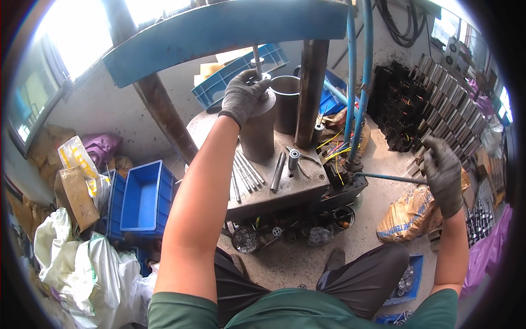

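Note:
My left hand (244, 97), in a grey work glove, reaches over the top of an upright metal cylinder (257, 134). Its fingers close around a small round metal part (266, 77), directly beneath the thin rod (256, 57) of a blue-framed press (224, 30). The glove hides most of that part. On the right, my gloved right hand (442, 175) is at the end of a blue lever bar (392, 178), fingers extended upward; the palm seems to touch the bar. Several thin steel rods (246, 172), a dark tube (278, 171) and a ringed metal fitting (294, 158) rest on the press table (312, 189).
An open metal pipe (286, 104) stands behind the cylinder. Blue crates (147, 194) and white sacks (82, 268) sit at left. Stacked metal tubes (455, 104) and a brown paper sack (405, 214) are at right. Blue pipes (366, 71) rise beside the press; small containers (245, 239) stand below.

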`<state>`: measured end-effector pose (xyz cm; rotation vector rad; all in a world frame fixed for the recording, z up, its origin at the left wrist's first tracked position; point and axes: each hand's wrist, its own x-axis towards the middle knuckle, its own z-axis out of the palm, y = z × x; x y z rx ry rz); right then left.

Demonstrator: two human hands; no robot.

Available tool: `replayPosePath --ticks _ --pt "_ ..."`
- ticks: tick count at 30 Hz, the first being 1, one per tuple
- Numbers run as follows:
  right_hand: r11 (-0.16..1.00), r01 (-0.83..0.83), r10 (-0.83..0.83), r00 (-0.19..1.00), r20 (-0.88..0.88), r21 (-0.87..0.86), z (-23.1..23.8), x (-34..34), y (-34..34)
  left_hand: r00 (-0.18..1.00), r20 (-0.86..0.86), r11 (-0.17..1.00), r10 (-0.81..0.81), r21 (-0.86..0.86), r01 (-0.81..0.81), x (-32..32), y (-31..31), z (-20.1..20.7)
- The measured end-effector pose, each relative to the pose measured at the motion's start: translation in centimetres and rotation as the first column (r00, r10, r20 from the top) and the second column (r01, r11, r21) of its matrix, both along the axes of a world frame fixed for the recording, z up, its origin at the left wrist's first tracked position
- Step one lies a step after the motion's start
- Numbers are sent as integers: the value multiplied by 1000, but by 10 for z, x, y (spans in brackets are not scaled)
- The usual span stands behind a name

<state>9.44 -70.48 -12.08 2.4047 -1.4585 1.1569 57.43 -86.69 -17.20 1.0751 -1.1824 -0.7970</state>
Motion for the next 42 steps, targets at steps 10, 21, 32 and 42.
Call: replayPosePath --ticks 10,21,32,42 --pt "764 51 418 719 -554 643 -69 -23 117 1000 13 1000 13 -7 -13 1 -4 -3" --pt "802 -38 211 952 -222 596 -48 -15 105 992 120 998 48 33 -52 11 -13 -10" --pt "817 -45 268 913 -308 575 -51 -24 103 997 76 998 30 58 -35 13 -17 -11" --pt "710 29 409 796 -447 703 -52 -30 102 998 59 999 13 48 -16 14 -12 -10"
